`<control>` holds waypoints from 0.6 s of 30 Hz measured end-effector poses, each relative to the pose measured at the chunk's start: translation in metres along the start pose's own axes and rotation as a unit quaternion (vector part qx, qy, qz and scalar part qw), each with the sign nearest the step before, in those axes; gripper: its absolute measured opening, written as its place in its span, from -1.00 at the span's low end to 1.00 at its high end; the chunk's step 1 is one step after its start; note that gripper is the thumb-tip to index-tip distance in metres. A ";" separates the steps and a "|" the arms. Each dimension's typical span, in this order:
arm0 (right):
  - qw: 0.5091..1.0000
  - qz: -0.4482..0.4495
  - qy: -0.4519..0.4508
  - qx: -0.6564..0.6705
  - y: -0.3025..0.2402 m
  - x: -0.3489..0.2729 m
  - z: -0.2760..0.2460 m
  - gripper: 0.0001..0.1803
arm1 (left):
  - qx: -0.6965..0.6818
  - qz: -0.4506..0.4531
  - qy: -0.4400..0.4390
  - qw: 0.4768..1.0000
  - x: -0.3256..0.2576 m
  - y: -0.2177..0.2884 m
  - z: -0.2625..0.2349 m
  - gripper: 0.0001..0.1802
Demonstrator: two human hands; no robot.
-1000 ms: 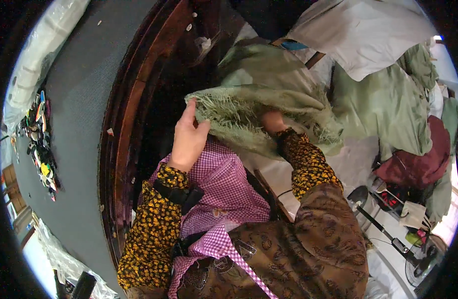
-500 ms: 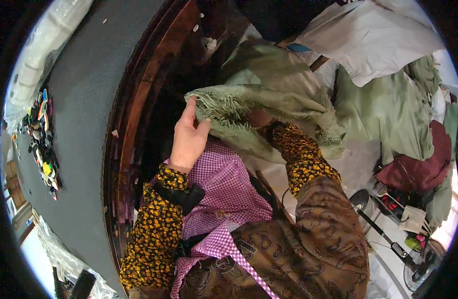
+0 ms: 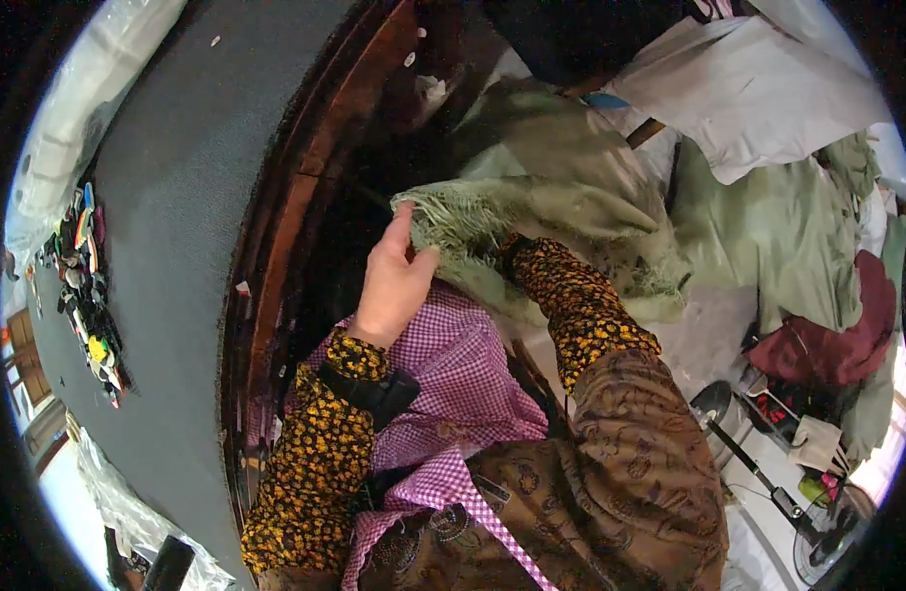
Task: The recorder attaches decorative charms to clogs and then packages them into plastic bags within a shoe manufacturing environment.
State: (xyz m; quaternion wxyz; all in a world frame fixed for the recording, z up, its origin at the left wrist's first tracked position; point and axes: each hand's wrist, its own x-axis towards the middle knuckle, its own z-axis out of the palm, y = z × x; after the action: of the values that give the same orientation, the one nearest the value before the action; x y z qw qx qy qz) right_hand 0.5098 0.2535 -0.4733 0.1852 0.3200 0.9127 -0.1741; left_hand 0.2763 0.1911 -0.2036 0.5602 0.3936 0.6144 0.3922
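Grey tabletop (image 3: pixel 172 286) at left, upper end cut off. Left hand (image 3: pixel 394 284): index and thumb spread at frayed left edge of green fabric (image 3: pixel 571 202); other fingers hidden, grip cannot be told. Fabric extends rightward from index. Right hand hidden by fabric beyond floral sleeve (image 3: pixel 576 300); finger state cannot be told.

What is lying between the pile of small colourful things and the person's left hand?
In the head view, from pile to left hand: grey tabletop, brown wooden edge with a small pale scrap, then a dark gap.
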 end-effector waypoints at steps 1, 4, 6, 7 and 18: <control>1.000 -0.001 -0.003 0.002 -0.003 0.004 -0.001 -0.73 | 0.001 0.012 -0.003 1.000 0.001 -0.003 0.000 -0.34; 1.000 -0.003 -0.012 0.007 0.007 0.011 -0.011 -0.73 | 0.023 -0.009 -0.007 1.000 -0.003 -0.008 0.003 -0.34; 1.000 -0.005 -0.020 0.014 0.017 0.005 -0.012 -0.73 | 0.055 0.004 -0.009 0.998 -0.004 -0.010 -0.002 -0.35; 1.000 -0.010 -0.023 0.017 0.008 0.008 -0.010 -0.73 | 0.054 -0.025 -0.017 0.998 -0.005 -0.009 -0.005 -0.33; 0.998 0.005 -0.060 0.031 0.009 -0.021 -0.027 -0.73 | 0.035 0.000 -0.023 0.999 -0.004 -0.024 0.005 -0.35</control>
State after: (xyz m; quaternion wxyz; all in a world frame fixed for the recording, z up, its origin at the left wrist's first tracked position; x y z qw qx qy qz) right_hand 0.5244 0.2608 -0.4420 0.2309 0.3194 0.8922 -0.2204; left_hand 0.2800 0.1782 -0.2248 0.5599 0.4218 0.6148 0.3614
